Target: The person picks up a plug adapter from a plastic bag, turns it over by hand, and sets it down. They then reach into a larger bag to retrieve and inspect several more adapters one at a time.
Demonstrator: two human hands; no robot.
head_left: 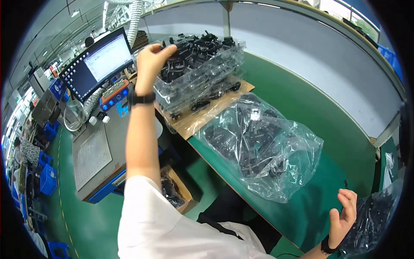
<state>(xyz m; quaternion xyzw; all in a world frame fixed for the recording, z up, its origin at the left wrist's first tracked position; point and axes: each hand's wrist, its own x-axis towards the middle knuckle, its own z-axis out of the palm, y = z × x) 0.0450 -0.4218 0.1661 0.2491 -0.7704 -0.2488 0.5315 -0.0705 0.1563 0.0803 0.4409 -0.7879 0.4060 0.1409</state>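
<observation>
My left hand (151,62), with a dark band at the wrist, is raised over the near-left edge of a stack of clear plastic trays (207,80). Its thumb and fingers are apart. Small black plastic parts (194,49) fill the top tray; some lie right behind the fingertips, and I see none plainly held. At the lower right, above the green tabletop (310,216), my right hand (344,213) has its thumb spread away from slightly bent fingers. Just beyond those fingertips is a small black piece (346,184); whether they touch it I cannot tell.
Cardboard (215,110) lies under the trays. A clear bag of black parts (258,142) lies on the tabletop, and another bag (371,224) is at the far right. To the left are a monitor (99,62), a grey bench (92,151) and an open carton (177,190) below.
</observation>
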